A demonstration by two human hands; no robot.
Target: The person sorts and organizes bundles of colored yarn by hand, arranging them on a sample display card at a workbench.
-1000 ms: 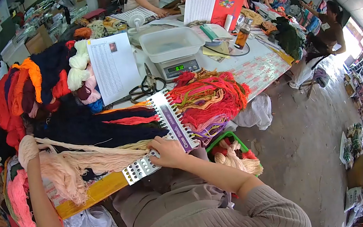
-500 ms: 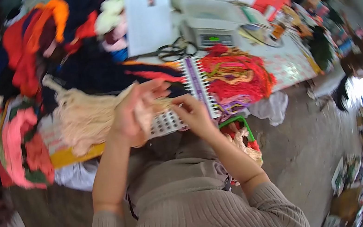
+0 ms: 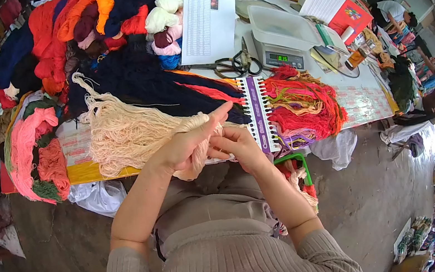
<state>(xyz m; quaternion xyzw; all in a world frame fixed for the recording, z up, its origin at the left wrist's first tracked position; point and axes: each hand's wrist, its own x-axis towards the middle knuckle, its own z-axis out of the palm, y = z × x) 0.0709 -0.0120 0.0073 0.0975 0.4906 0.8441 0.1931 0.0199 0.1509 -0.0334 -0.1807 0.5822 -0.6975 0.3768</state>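
Observation:
My left hand (image 3: 188,146) grips a thick bundle of cream yarn (image 3: 121,130) that trails left across the table. My right hand (image 3: 238,144) pinches the end of that same cream yarn just left of a white comb-like sample card with a purple strip (image 3: 259,113). Navy and red strands (image 3: 187,87) hang from the card's left side, and red, orange and green strands (image 3: 308,102) spill from its right side.
Piles of red, orange, navy and pink yarn (image 3: 46,43) fill the table's left. A printed sheet (image 3: 207,22), scissors (image 3: 235,66) and a scale with a tray (image 3: 282,42) lie behind the card. A green basket (image 3: 292,167) sits below the table edge. Other people work at the back.
My left hand came in from the far left, bringing the cream yarn to the card. My right hand left the card's lower edge and now pinches the yarn end. The view tilted down.

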